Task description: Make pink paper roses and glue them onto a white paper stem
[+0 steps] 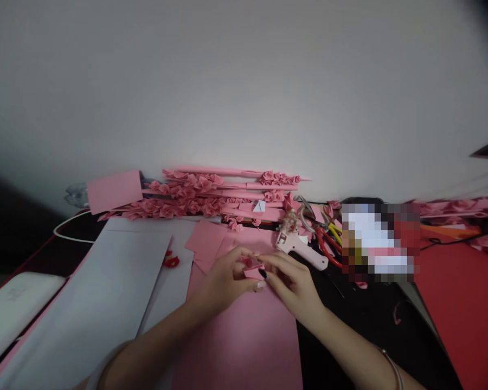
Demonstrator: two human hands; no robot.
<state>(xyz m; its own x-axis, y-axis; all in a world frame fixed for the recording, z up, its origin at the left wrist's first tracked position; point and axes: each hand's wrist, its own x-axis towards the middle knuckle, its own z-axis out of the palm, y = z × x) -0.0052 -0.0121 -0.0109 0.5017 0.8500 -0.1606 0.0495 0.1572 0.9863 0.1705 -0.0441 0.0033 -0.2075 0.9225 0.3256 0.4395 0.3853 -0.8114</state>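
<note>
Between my two hands is a small folded pink paper piece (252,270), held over a large pink sheet (244,336). My left hand (225,279) grips its left side, with the thumb along the lower edge and the index finger above. The fingertips of my right hand (290,281) pinch its right side. Smaller pink sheets (207,241) lie just beyond my left hand. A pale pink glue gun (303,249) rests behind my right hand.
Folded pink paper flowers (195,203) are piled along the wall. White sheets (81,292) and a white box-like object (20,306) lie left. Red-handled pliers (327,246), a pixelated area and a red sheet (467,303) are right. A red piece (171,260) lies on white paper.
</note>
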